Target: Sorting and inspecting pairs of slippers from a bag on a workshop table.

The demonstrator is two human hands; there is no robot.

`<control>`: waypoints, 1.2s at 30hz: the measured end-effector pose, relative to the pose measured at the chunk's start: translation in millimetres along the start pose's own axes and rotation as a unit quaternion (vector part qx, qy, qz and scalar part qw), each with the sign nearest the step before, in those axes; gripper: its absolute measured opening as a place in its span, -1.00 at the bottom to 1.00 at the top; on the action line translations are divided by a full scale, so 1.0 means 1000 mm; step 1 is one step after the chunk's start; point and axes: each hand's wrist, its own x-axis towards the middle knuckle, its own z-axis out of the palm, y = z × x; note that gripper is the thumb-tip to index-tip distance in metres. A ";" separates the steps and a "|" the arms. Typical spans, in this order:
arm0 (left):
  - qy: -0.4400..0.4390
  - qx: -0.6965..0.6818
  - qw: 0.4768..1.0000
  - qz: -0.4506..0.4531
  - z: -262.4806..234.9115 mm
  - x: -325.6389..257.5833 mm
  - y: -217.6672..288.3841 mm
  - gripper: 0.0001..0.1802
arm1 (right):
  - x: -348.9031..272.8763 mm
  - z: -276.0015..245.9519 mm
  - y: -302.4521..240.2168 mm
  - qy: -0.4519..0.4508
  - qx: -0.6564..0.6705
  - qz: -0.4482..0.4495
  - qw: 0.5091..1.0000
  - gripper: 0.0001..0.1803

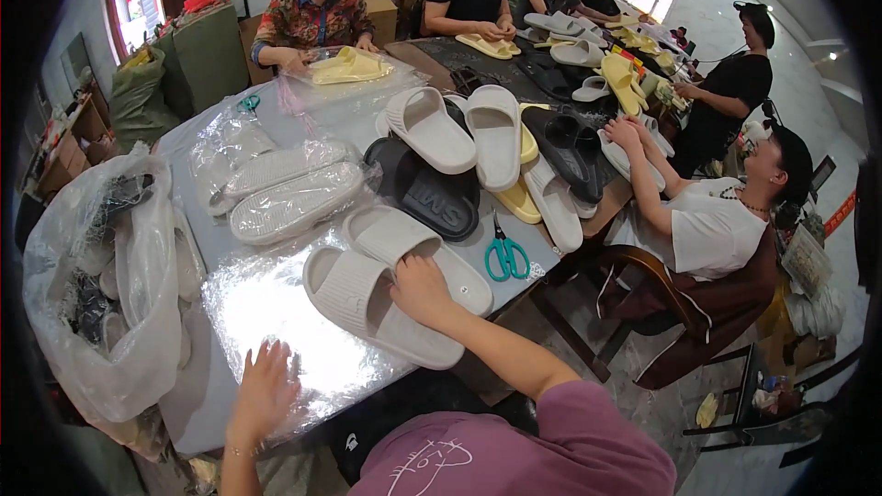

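The left hand (266,389) is open and empty, fingers spread over shiny film (246,301). The right hand (424,292) touches a pair of pale grey slides (344,285) lying on the table (197,418); whether it grips cannot be told. Teal-handled scissors (506,258) lie near the pair.

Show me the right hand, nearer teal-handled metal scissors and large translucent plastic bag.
Right hand (424,290): head view, its back.
Teal-handled scissors (503,242): head view, joined handles.
Translucent bag (103,375): head view, lower wall.
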 end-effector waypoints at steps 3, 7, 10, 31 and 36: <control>0.039 -0.048 0.998 -0.007 0.000 -0.035 0.027 -0.38 | 0.000 -0.004 0.004 0.000 0.014 0.000 1.000 -0.65; 0.080 -0.102 0.990 -0.046 0.029 -0.057 0.012 -0.42 | 0.010 -0.024 -0.004 -0.063 0.092 0.044 0.993 -0.69; 0.099 -0.091 0.989 -0.056 0.038 -0.054 0.013 -0.44 | 0.016 -0.048 -0.028 -0.045 0.153 -0.011 0.987 -0.75; 0.247 -0.091 0.963 -0.050 0.053 -0.074 0.016 -0.45 | 0.020 0.015 -0.038 -0.102 0.162 -0.170 0.967 -0.69; 0.264 -0.082 0.960 -0.053 0.059 -0.084 0.016 -0.46 | 0.020 0.012 -0.040 -0.106 0.162 -0.166 0.967 -0.68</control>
